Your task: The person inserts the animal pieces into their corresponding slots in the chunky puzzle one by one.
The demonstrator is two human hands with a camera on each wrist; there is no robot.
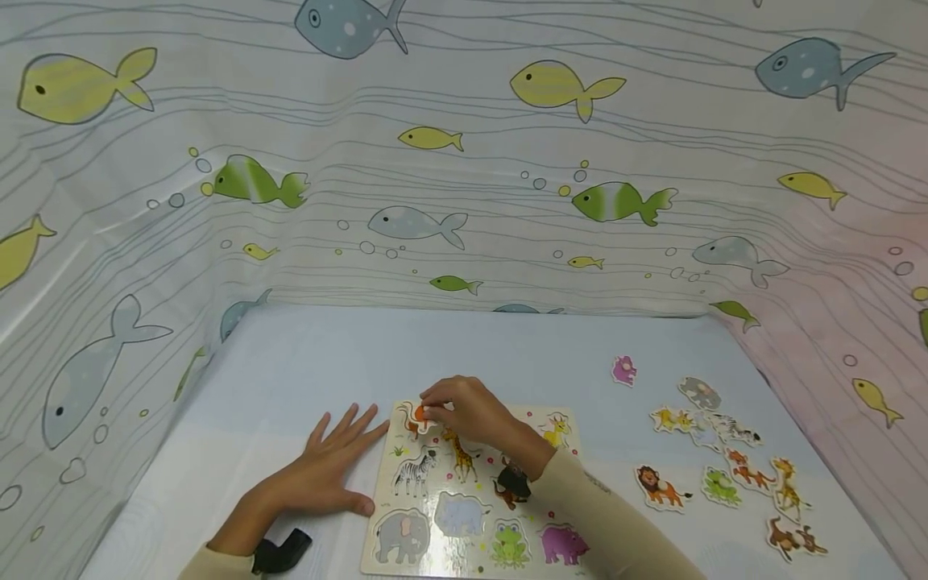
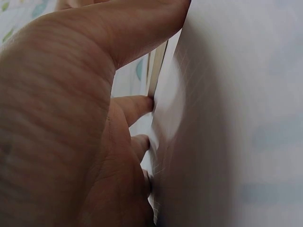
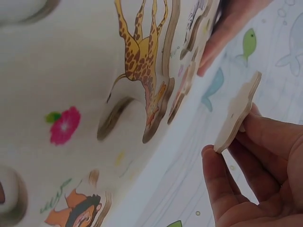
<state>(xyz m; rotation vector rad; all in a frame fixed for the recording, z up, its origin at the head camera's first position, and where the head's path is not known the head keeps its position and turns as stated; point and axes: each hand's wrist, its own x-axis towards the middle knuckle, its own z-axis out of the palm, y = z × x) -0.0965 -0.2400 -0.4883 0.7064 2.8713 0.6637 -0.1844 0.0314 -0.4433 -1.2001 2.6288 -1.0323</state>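
My right hand (image 1: 470,412) pinches a wooden puzzle piece (image 1: 420,416) between thumb and fingers over the far left corner of the puzzle board (image 1: 384,483). The right wrist view shows this piece's (image 3: 239,113) plain back and cut edge, raised off the board; its picture is mostly hidden, with some orange visible. Flat on the table to the board's left, my left hand (image 1: 329,463) rests with fingers spread. Its thumb lies at the board's left edge. The board carries recesses with printed animals, among them a zebra (image 1: 416,474), a giraffe (image 1: 462,457) and an elephant (image 1: 403,538).
Loose animal pieces lie on the table (image 1: 507,354) at the right: a lion (image 1: 661,488), a frog (image 1: 721,486), a tiger (image 1: 750,470), a giraffe (image 1: 789,487), a monkey (image 1: 792,538), a hippo (image 1: 623,370) and several others. A fish-patterned curtain (image 1: 464,177) surrounds the table.
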